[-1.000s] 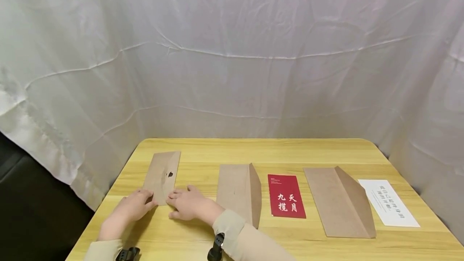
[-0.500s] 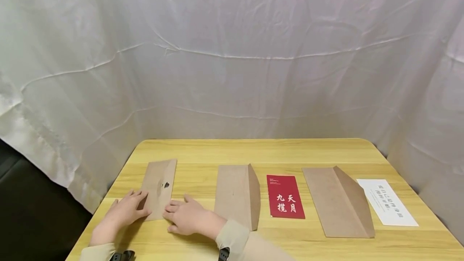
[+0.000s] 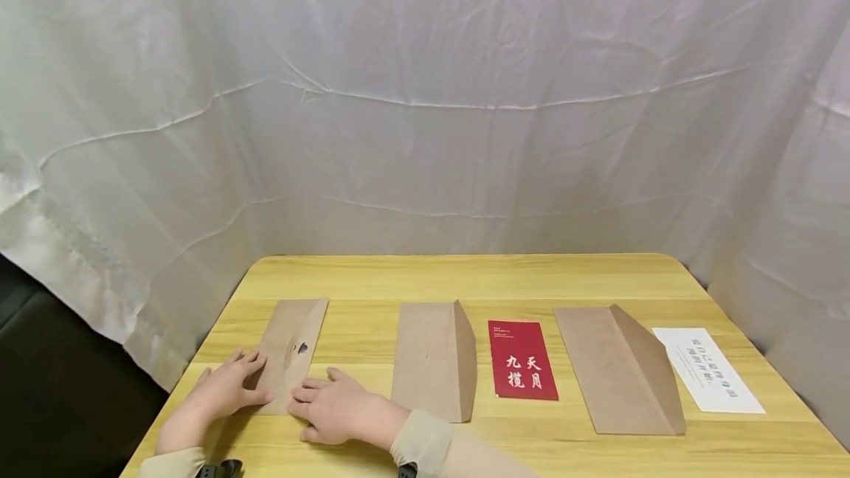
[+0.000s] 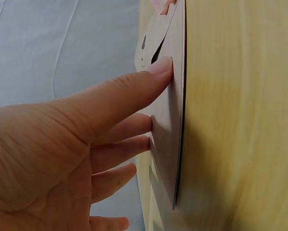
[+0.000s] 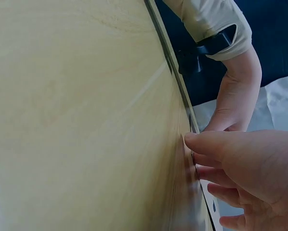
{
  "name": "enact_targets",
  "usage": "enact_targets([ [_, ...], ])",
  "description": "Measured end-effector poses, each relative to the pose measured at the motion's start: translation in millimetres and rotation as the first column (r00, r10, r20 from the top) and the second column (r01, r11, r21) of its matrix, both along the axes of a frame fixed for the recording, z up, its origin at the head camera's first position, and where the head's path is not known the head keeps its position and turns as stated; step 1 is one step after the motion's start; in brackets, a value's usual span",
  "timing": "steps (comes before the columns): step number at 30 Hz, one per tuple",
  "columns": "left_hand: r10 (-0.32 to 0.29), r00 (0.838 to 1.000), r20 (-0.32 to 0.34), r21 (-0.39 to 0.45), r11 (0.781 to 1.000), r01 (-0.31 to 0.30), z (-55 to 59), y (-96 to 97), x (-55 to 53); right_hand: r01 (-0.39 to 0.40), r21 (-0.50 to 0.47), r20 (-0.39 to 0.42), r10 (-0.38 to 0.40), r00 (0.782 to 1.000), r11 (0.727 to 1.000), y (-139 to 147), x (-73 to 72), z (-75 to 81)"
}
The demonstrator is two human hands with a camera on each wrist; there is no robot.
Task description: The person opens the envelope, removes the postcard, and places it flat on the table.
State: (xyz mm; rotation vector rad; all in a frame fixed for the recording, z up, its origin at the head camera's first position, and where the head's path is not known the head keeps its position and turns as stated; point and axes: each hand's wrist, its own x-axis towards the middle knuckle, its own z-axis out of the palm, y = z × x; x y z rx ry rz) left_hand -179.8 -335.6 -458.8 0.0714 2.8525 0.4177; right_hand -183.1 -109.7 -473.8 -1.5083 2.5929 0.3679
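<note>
A closed brown paper envelope [image 3: 292, 327] with a small dark mark on its flap lies at the left of the table, slightly slanted. Along its near left edge, my left hand [image 3: 222, 389] touches it; in the left wrist view the thumb tip presses on the envelope [image 4: 165, 108] and the other fingers, loosely straight, reach its side. My right hand [image 3: 339, 408] rests at the near right corner, fingertips on the paper and palm down. In the right wrist view, the right hand's thumb [image 5: 206, 140] lies close to the envelope's edge.
Right of my hands lies a brown envelope [image 3: 425, 360] with its flap unfolded, then a red card [image 3: 521, 349] with white characters. Farther right are another flap-open envelope [image 3: 604, 367] and a white printed card [image 3: 710, 371]. A pale curtain [image 3: 425, 131] hangs behind the table.
The leftmost envelope has slid toward the near edge, with both hands moving along with it. Its slant has shifted a little. The other envelopes and cards stay in place.
</note>
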Motion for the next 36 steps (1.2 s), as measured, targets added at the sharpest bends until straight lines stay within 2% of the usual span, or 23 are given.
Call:
enact_targets([
  [8, -0.008, 1.0, -0.001, 0.002, 1.0, 0.008, -2.6, -3.1, 2.6, -0.062, 0.005, -0.009, 0.062, 0.998, 0.998, -10, -8.9, 1.5],
  [12, -0.016, 1.0, -0.012, 0.008, 1.0, 0.016, -4.0, -3.1, 3.2, -0.067, 0.002, 0.015, 0.067, 0.998, 0.998, -16, -12.2, 3.6],
  [16, -0.04, 0.998, -0.054, 0.027, 0.999, 0.042, -4.5, -2.9, 4.8, -0.054, -0.016, 0.035, 0.055, 0.998, 0.998, -20, -15.2, 3.2],
  [21, -0.063, 0.995, -0.073, 0.09, 0.994, 0.07, -6.3, -4.5, 7.3, -0.038, -0.04, 0.048, 0.04, 0.998, 0.998, -23, -17.5, 0.9],
  [28, -0.052, 0.998, -0.047, 0.145, 0.988, 0.058, -5.9, -5.6, 6.9, -0.043, -0.108, -0.013, 0.042, 0.999, 0.993, -23, -17.4, 2.0],
  [36, -0.045, 0.998, -0.035, 0.136, 0.99, 0.049, -4.7, -5.4, 7.8, -0.05, -0.132, -0.041, 0.045, 0.998, 0.99, -19, -14.1, 3.8],
])
